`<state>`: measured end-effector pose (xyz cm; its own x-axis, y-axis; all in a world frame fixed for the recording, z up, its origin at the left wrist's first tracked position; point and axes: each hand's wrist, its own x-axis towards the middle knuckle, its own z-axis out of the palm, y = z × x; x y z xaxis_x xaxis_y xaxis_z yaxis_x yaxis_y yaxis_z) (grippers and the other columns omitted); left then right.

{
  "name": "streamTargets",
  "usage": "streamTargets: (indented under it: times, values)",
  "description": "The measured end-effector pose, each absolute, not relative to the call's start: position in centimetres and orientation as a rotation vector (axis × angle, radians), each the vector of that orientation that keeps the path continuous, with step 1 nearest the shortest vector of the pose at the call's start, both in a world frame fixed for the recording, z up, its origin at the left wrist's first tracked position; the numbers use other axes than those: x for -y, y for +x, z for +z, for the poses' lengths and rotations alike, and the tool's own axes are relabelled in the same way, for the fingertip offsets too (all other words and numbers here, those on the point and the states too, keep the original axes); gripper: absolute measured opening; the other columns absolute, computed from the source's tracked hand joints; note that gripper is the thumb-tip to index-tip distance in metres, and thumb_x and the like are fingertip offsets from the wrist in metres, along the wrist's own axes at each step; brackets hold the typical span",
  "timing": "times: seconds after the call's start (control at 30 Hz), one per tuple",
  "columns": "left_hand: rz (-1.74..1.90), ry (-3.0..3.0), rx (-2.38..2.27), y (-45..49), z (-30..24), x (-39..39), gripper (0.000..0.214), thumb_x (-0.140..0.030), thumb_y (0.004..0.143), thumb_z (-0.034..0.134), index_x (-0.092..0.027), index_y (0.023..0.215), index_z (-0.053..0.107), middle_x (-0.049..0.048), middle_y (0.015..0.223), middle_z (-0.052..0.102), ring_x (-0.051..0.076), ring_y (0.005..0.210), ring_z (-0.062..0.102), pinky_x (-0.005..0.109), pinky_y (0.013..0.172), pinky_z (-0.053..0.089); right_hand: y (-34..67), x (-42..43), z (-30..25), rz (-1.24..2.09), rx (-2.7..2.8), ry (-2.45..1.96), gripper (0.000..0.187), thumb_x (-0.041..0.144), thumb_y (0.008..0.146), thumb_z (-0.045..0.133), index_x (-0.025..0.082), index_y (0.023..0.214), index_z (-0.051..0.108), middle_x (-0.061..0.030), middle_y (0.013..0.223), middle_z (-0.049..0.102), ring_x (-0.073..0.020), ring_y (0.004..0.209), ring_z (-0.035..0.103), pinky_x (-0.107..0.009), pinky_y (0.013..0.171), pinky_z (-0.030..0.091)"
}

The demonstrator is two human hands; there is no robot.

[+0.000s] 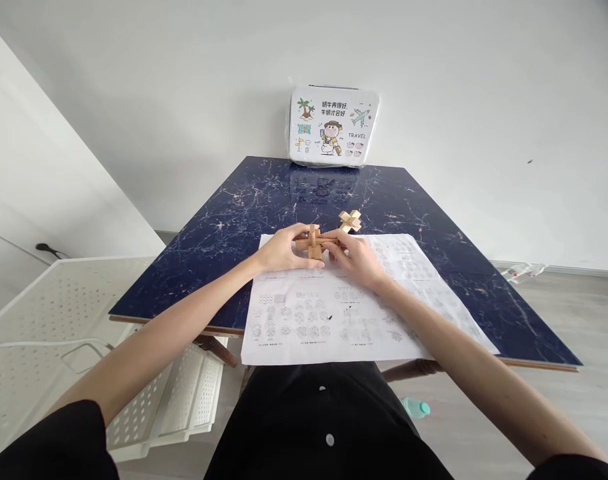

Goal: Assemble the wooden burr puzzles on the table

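Note:
A brown wooden interlocking puzzle [314,243] sits between both hands above a printed sheet of diagrams [334,313]. My left hand [280,250] grips its left side with closed fingers. My right hand [355,259] pinches its right end. Just behind the right hand lies a paler wooden cross-shaped puzzle [350,221] on the dark blue marbled table [224,227], touched by neither hand.
A white case with cartoon travel pictures [333,125] leans on the wall at the table's far edge. A white perforated plastic rack [59,313] stands at the left. On the floor lie a teal bottle [415,407] below the table and clear wrapping [523,271] at the right.

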<state>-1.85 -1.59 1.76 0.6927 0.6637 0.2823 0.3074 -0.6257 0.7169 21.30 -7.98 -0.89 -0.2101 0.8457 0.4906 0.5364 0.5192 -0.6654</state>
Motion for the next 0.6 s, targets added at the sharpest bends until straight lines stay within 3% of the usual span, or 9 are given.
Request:
streamTargets:
  times: [0.2,0.37,0.47,0.6]
  values:
    - [0.681,2.260,-0.701,-2.09,1.46,1.05,0.061,-0.054,0.071,0.094,-0.024,0.117,0.068,0.0119,0.150,0.066,0.034,0.134,0.067,0.056,0.117,0.051,20.94,8.10,-1.19,0.428,1.855,-1.155,0.027,0.039,0.108,0.054,0.022,0.117,0.074,-0.0062,0.090,0.081,-0.0197,0.071,0.071,-0.034,0.070,0.052]
    - [0.734,2.274,-0.652,-2.10,1.24,0.97,0.071,-0.052,0.070,0.095,-0.025,0.129,0.066,0.0114,0.144,0.068,0.031,0.127,0.070,0.055,0.115,0.053,20.87,8.04,-1.44,0.382,1.868,-1.191,0.024,0.040,0.108,0.055,0.023,0.116,0.071,-0.0074,0.096,0.083,-0.0215,0.075,0.072,-0.036,0.074,0.053]
    - [0.739,2.264,-0.667,-2.03,1.27,1.15,0.074,-0.052,0.070,0.095,-0.026,0.133,0.064,0.0112,0.142,0.069,0.031,0.126,0.070,0.056,0.113,0.054,21.04,7.96,-1.42,0.449,1.859,-1.211,0.025,0.046,0.108,0.056,0.024,0.112,0.067,-0.0071,0.092,0.082,-0.0213,0.071,0.071,-0.037,0.072,0.053]
    - [0.715,2.271,-0.679,-2.04,1.53,1.44,0.060,-0.053,0.072,0.093,-0.026,0.119,0.067,0.0115,0.147,0.066,0.034,0.133,0.067,0.057,0.116,0.052,21.26,7.92,-1.30,0.458,1.888,-1.263,0.027,0.050,0.109,0.055,0.025,0.101,0.061,-0.0042,0.082,0.078,-0.0194,0.064,0.066,-0.036,0.068,0.049]
